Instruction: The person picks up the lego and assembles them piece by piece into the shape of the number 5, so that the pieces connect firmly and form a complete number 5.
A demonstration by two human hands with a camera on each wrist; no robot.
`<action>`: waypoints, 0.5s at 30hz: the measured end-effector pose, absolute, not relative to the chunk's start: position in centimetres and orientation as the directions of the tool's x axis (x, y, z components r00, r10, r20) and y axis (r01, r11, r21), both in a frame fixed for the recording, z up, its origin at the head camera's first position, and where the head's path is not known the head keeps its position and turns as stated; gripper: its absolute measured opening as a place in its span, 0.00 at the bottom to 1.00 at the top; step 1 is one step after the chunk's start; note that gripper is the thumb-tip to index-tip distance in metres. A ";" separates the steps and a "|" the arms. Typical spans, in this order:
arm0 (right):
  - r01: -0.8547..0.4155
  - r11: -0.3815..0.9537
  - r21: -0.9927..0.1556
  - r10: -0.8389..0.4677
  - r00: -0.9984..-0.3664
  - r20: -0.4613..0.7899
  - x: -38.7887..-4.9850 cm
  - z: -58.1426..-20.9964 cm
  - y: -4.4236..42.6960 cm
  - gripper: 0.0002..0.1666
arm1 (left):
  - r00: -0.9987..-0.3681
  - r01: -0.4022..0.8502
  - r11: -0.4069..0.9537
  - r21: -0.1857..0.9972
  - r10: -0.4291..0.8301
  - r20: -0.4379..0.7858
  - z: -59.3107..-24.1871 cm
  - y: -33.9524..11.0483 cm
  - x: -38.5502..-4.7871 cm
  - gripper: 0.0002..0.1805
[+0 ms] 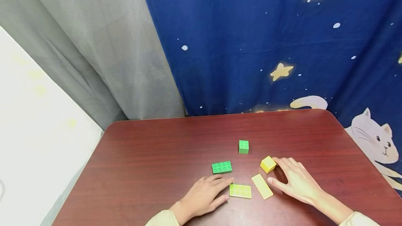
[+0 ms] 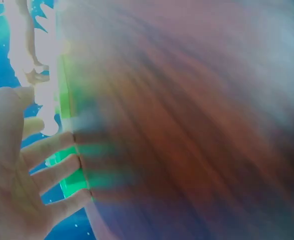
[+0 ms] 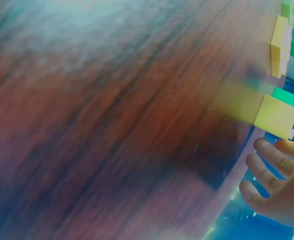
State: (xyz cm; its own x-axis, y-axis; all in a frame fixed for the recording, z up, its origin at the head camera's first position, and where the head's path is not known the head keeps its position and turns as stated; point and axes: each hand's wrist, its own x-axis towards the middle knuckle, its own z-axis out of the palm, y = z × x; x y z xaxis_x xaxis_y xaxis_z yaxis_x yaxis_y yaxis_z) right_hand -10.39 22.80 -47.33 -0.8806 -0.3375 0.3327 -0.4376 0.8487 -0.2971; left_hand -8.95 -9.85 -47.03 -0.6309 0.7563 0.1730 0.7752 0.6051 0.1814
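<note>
My left hand (image 1: 205,196) lies on the table with fingers stretched out. Its index fingertip is at the upper left corner of a lime toy brick (image 1: 240,191), studs up, and its other fingertips are just below a green eight-stud brick (image 1: 222,167). On the right, my right hand (image 1: 296,180) is spread, index fingertip at the right side of a small yellow brick (image 1: 268,164). Its thumb is near a long pale yellow brick (image 1: 262,186). In the right wrist view the yellow brick (image 3: 276,117) stands beside the loosely bent fingers, with nothing gripped.
A small green four-stud brick (image 1: 243,147) stands farther back on the dark red wooden table (image 1: 157,156). Behind the table's far edge hang a grey curtain (image 1: 103,44) and a blue starry curtain (image 1: 235,44). A white surface (image 1: 37,121) lies along the left.
</note>
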 end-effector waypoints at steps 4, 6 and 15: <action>-0.410 0.844 -0.346 -0.297 -0.894 0.336 -10.7 -47.4 22.6 0.32 | -0.646 0.763 0.627 0.158 0.731 0.219 -47.0 -9.1 -9.1 0.24; -0.400 0.836 -0.374 -0.280 -0.899 0.336 -10.8 -47.5 22.6 0.29 | -0.640 0.766 0.629 0.133 0.726 0.253 -47.1 -8.8 -9.3 0.23; -0.459 0.795 -0.397 -0.276 -0.856 0.437 -11.5 -48.1 22.6 0.14 | -0.643 0.751 0.658 0.059 0.708 0.291 -47.2 -8.2 -9.4 0.18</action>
